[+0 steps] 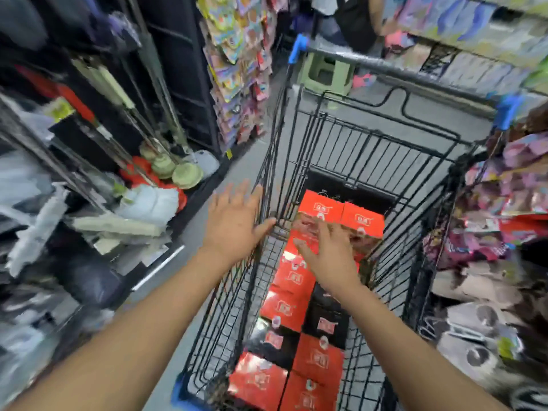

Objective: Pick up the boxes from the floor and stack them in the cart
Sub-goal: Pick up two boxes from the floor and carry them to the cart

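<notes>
Head view: both hands are empty. The left hand (234, 223) has its fingers (246, 189) spread straight, just outside the cart (268, 173), with the thumb at the wire rim. The right hand (330, 256) reaches inside with its fingers (323, 228) splayed over the red boxes (360, 219); blur hides whether they touch. Below the wrist, more red ones and black boxes (326, 324) lie flat. They look like stiff, glossy cartons, probably light and a little slippery. Each is best gripped on opposite sides with both hands.
</notes>
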The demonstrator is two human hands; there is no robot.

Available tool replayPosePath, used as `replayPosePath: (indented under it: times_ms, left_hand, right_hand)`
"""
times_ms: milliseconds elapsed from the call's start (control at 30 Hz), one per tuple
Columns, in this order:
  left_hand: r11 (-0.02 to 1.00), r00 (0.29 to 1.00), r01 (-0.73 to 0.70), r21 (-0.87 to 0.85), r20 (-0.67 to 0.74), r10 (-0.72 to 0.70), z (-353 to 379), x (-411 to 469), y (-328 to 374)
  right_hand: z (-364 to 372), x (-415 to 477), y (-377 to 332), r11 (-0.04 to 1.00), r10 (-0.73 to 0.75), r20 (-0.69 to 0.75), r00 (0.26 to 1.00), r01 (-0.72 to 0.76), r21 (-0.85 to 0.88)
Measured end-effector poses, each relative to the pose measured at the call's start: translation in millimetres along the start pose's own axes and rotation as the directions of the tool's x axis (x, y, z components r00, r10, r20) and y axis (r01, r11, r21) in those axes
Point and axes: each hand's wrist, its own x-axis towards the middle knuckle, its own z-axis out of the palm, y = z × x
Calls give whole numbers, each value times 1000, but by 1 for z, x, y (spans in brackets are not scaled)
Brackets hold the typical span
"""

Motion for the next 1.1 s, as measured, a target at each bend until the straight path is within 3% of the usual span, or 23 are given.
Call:
replayPosePath:
  times_ms: [200, 333, 633, 733, 900, 1100]
  left_hand:
    - [944, 947, 320, 78, -66, -316, -48, -106, -81]
    - [864, 865, 498, 76, -118, -488, -70, -189, -133]
    - [560, 561, 827, 51, -139, -816, -85, -403, -220]
    - [439, 441, 897, 42, -117, -890, -79, -481, -239]
    - [306, 311, 949, 68, -78, -947, -60, -601, -275]
    - [234, 233, 970, 59, 25, -972, -31, -727, -326]
  right_hand:
    - [20, -41, -104, 965, -249, 129, 960, 257, -49]
    - [40, -73, -172, 896, -389, 268, 882, 429, -111]
    - [113, -177, -320, 617, -650, 477, 592, 777, -125]
    - [148, -221, -353, 518, -666, 552, 502, 844, -142]
    - [206, -294, -404, 391, -677, 611, 411, 904, -175]
    - [285, -381, -451, 335, -601, 697, 392, 915, -226]
